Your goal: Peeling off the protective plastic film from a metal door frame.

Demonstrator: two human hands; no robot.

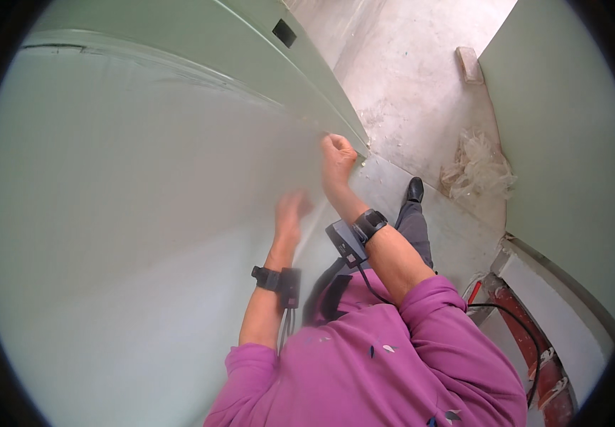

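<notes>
A large pale green panel (108, 213) fills the left side, smooth and hazy. Along its upper border, wrinkled streaks run toward a green edge strip (250, 53) that has a small dark square cutout. My right hand (338, 160) is closed with its fingers curled together by the panel's border, near the strip's lower end. Whatever it pinches is too thin or hidden to make out. Lower and to the left, my left hand (293, 211) is over the panel, its fingers smeared by motion.
Crumpled clear plastic film (479, 169) lies on the dusty floor (414, 85) at the right. Beyond it a tan block (469, 65) rests against another green panel (563, 128). A black cable (521, 324) runs past a red frame (528, 341) at lower right.
</notes>
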